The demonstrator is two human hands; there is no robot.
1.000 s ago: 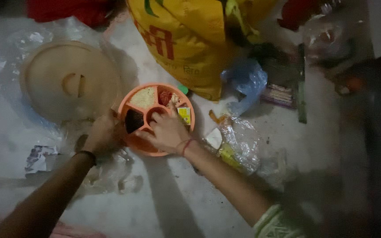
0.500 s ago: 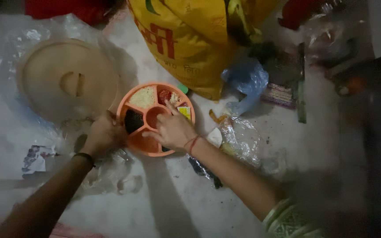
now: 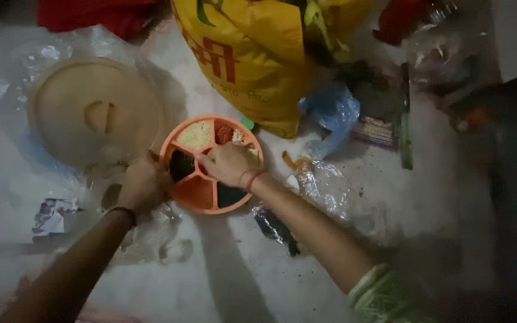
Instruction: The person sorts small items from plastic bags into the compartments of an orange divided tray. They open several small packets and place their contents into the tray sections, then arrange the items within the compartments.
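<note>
The round orange plastic tray of divided spice compartments (image 3: 201,192) is gripped at its left rim by the left hand (image 3: 143,185), while the right hand (image 3: 227,164), fingers curled loosely, is rested over its centre.

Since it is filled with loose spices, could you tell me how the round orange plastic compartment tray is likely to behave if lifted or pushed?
The round orange plastic compartment tray looks stiff and light, so it would probably slide flat when pushed. Its open sections hold loose powders and seeds, which could spill if tilted. The left hand at its rim suggests it shifts easily while the right hand reaches in.
</note>
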